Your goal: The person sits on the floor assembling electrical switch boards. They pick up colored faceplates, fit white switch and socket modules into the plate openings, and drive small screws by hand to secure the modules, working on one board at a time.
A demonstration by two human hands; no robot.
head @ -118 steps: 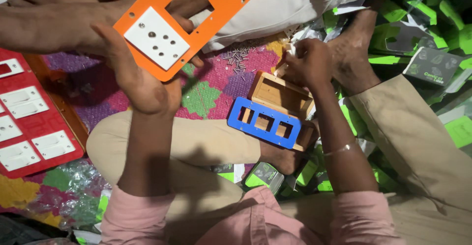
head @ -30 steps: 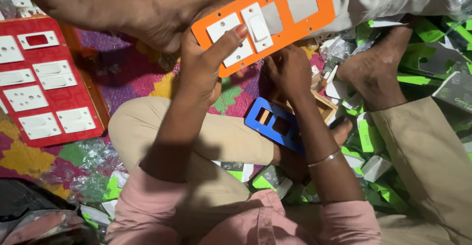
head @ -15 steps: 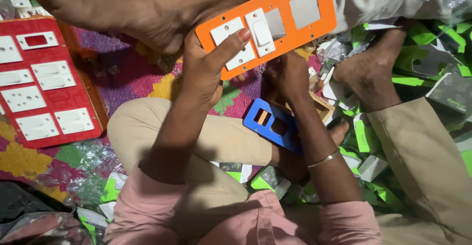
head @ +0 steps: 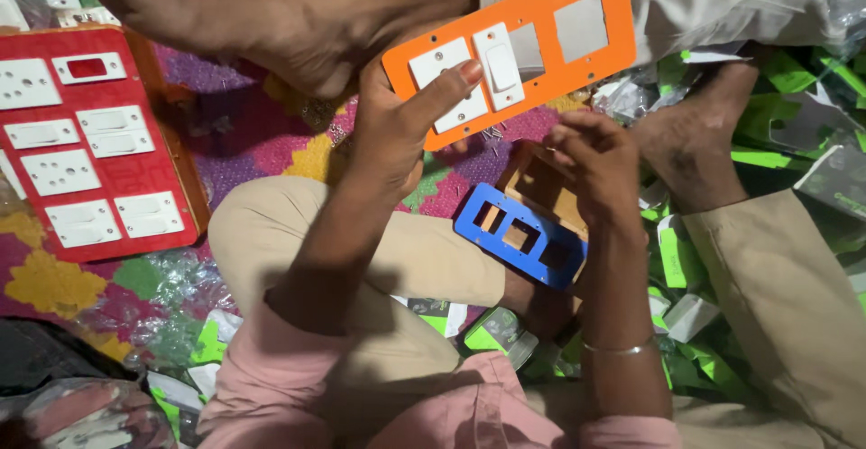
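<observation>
My left hand [head: 397, 129] grips an orange switch plate [head: 532, 3] at its lower left end, thumb pressed on a white socket module [head: 439, 77]. A white rocker switch [head: 502, 66] sits beside it; two square cut-outs further right are bare. My right hand [head: 600, 165] hovers below the plate with its fingers curled, over a small wooden box [head: 541, 187]. Whether it pinches anything is hidden. A blue plate [head: 519, 237] with three openings leans on my leg by the box.
A red board [head: 135, 169] filled with white switches and sockets lies at the left. Another person's bare feet [head: 262, 21] rest at the top and right [head: 690, 138]. Green and white packaging [head: 794, 124] litters the right side; a colourful mat [head: 271, 156] lies underneath.
The orange plate was turned over and now shows its front with socket and switch fitted. My right hand rose from the box toward the plate's lower edge.
</observation>
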